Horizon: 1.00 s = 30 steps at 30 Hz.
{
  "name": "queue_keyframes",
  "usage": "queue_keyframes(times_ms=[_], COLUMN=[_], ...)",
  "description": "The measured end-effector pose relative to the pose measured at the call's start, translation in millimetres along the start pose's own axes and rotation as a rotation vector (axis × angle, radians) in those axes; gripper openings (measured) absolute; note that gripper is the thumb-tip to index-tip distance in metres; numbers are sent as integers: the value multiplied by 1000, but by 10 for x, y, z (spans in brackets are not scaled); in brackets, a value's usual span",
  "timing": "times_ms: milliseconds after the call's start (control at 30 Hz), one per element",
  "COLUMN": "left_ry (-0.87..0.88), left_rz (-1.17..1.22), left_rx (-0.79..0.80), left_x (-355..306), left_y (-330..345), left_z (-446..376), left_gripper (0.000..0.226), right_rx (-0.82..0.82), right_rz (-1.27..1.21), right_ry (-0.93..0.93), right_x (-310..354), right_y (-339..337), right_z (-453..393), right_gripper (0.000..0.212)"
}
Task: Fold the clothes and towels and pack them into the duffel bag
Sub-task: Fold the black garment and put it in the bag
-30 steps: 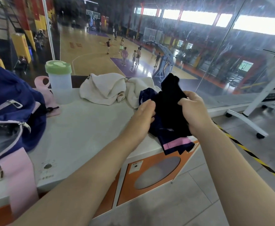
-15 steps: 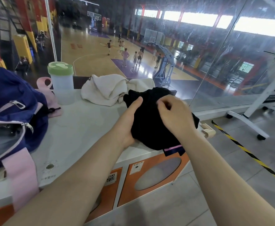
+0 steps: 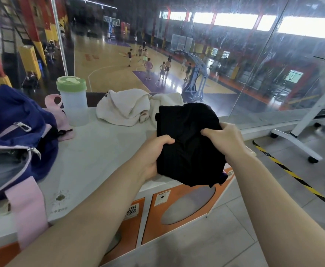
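Courtside bench: my left hand and right hand both grip the black garment — soft, light, limp — best held at its folded edges.

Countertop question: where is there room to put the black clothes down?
Bare countertop lies between the blue duffel bag and the left hand, in front of the bottle. The back edge is crowded with white towels.

No readable text; QR code label on orange cabinet panel, print too small.
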State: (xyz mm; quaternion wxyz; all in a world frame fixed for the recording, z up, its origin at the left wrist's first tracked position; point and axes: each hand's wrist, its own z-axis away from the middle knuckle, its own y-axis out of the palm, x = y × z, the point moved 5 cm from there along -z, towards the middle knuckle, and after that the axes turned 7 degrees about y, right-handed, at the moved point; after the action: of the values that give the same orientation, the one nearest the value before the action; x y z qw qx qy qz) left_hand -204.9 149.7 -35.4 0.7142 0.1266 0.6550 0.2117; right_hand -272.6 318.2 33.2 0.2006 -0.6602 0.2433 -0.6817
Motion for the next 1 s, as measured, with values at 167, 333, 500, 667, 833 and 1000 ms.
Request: queue_keyframes(times_ms=[167,333,500,667,833,1000], left_ry=[-1,70,20,22,78,191], left_rz=[65,65,105,196,232,354], left_rx=[5,32,35,45,66,-16], left_x=[-137,-255,-286,-481,-694,-909], left_y=[-89,-155,-125,-234,-504,-825], left_z=[146,272,431,624,865,1111], left_gripper=[29,37,34,37,56,56], right_rx=[-100,-134,-163,142,502,757], right_rz=[121,164,46,-325,-570,-543], right_ry=[-194,-235,-263,-220,-74,36], right_x=[437,702,934,1259,1470,1511], right_y=[-176,-219,-201,-46,268,648], right_z=[195,321,542,861,1153,1336], right_gripper=[24,26,23,11,16,24])
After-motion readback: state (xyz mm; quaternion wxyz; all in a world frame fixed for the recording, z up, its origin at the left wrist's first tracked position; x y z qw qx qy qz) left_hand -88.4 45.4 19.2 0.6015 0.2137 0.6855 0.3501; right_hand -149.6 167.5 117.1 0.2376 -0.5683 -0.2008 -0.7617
